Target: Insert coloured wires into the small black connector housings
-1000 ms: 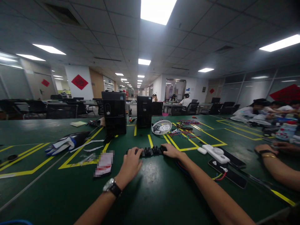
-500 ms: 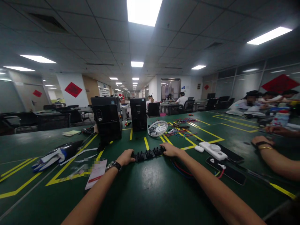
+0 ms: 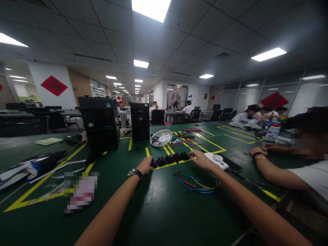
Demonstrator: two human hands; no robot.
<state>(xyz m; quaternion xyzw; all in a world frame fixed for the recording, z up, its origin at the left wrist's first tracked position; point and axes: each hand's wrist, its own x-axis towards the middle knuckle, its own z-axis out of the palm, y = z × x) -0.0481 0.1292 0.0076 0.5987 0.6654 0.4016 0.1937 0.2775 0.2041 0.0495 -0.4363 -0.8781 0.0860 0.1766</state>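
On the far left of the green worktop [image 3: 159,212] lies a glove [image 3: 17,171], with a blurred card [image 3: 82,193] nearer to me and a large black computer case [image 3: 98,124] behind, well apart from my hands. A second, smaller case [image 3: 139,121] stands further right.

My left hand [image 3: 145,165], a watch [image 3: 135,173] on its wrist, rests at the left end of the black connector strip [image 3: 170,159], fingers curled over that end. I cannot tell how firm that grip is, since the fingertips are hidden behind the strip. The strip lies across a yellow tape line in the middle of the worktop, just near of a white fan guard [image 3: 161,137].

My right hand [image 3: 202,159] sits at the strip's right end, fingers loosely spread and flat, touching or just beside it rather than closed on it. Near of that hand lies a loose bundle of coloured wires [image 3: 197,182], and just right of it a white power strip [image 3: 216,160] partly over a dark phone [image 3: 232,165].

Further right, a co-worker's forearm [image 3: 271,171] rests on the worktop.

As I judge it, the risks are these: with only one end properly held, the strip could pivot or slide; my right forearm crosses above the wires and could drag them; the power strip is close enough to be knocked.
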